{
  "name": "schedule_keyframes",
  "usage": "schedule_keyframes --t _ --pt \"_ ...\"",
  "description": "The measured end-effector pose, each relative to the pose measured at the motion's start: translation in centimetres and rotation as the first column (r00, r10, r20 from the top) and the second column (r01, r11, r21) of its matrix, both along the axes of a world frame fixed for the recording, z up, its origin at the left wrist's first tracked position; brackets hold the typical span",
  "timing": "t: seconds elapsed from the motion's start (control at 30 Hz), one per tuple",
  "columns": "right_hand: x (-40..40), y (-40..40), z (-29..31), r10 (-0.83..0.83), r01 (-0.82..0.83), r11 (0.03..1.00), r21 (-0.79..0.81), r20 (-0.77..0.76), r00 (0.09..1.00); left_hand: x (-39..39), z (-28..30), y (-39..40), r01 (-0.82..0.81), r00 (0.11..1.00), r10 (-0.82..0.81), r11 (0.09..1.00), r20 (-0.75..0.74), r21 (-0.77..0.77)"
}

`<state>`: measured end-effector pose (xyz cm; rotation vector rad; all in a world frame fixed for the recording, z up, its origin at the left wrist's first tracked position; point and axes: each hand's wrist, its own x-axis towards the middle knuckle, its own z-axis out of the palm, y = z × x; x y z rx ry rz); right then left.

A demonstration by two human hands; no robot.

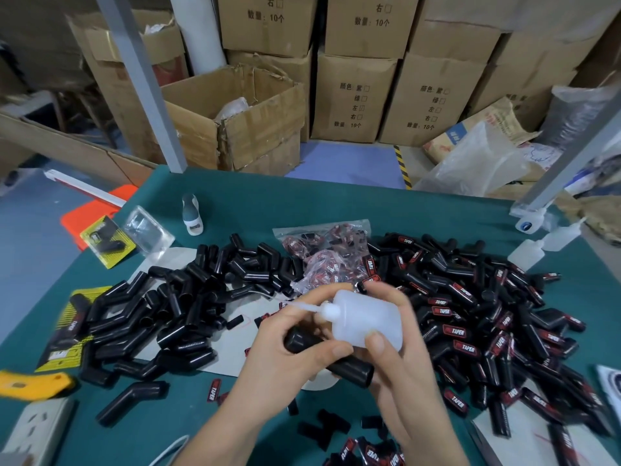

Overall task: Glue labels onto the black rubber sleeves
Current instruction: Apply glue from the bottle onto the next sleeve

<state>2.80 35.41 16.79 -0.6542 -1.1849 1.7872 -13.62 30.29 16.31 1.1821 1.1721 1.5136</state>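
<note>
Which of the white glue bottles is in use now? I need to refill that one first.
The glue bottle gripped in the right hand, nozzle pointing left over the black sleeve in the left hand. The two spare bottles lie untouched at the table's far right.

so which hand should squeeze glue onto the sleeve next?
Right. The right hand already grips the glue bottle, nozzle pointing left over the black rubber sleeve. The left hand grips that sleeve, so it is probably best kept steadying it.

Stacked cardboard boxes (353, 95) behind green table (336, 203); blue floor (27, 237); grey posts (144, 82).
</note>
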Motion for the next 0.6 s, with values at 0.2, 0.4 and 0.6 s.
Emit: schedule_keyframes --t 0.2,0.4,0.6 --pt "-1.1 -1.0 -0.3 -0.025 -0.058 0.957 -0.284 -0.281 0.959 0.2 -0.2 0.2 0.044 0.996 -0.042 0.999 -0.081 0.023" --pt "1.4 -0.3 2.1 -0.245 0.11 0.949 -0.295 -0.475 0.845 -0.8 0.5 0.1 -0.018 0.996 0.021 0.999 -0.081 0.041" --pt "3.1 -0.8 4.1 -0.265 0.26 0.963 -0.071 -0.419 0.868 -1.4 1.1 -0.5 -0.18 0.914 0.271 0.938 -0.302 0.297"
